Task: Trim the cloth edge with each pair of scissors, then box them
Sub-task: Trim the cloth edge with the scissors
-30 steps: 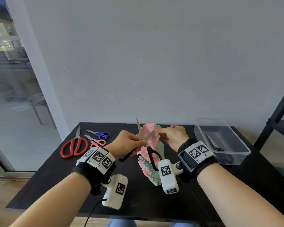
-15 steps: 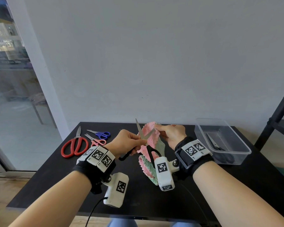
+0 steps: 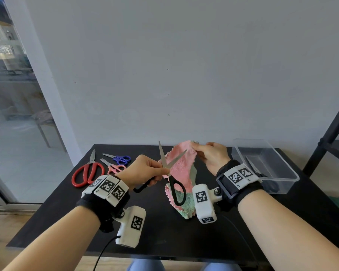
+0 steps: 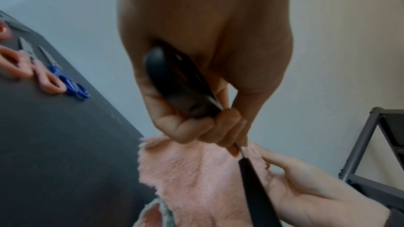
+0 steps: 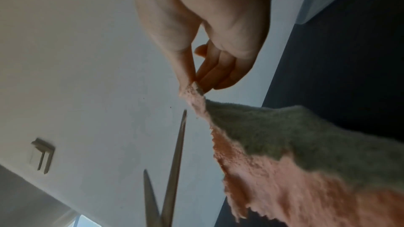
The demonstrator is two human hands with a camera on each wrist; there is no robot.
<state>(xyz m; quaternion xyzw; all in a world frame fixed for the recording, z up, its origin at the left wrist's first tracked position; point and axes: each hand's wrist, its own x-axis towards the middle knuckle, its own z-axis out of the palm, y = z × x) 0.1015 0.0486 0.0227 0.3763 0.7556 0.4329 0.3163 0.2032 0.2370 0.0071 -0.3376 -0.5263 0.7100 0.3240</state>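
My left hand (image 3: 143,169) grips one black handle of the black-handled scissors (image 3: 171,174), blades spread apart and pointing up; the other handle loop (image 3: 177,190) hangs free. In the left wrist view, my fingers (image 4: 196,127) curl round the black handle (image 4: 174,82). My right hand (image 3: 209,155) pinches the top corner of the pink and green cloth (image 3: 181,169), which hangs down to the table. One blade lies across the cloth's upper edge. In the right wrist view, thumb and fingers (image 5: 196,77) pinch the cloth (image 5: 284,153) beside the blades (image 5: 174,161).
Red scissors (image 3: 87,172), pink scissors (image 3: 114,167) and blue scissors (image 3: 119,158) lie at the black table's (image 3: 164,235) back left. A clear plastic box (image 3: 266,165) at the back right holds another pair of scissors (image 3: 254,169). A black rack (image 3: 333,133) stands to the right.
The right hand with the cloth corner has risen a little and the cloth is pulled tauter. The scissor blades stay spread at the cloth's edge.
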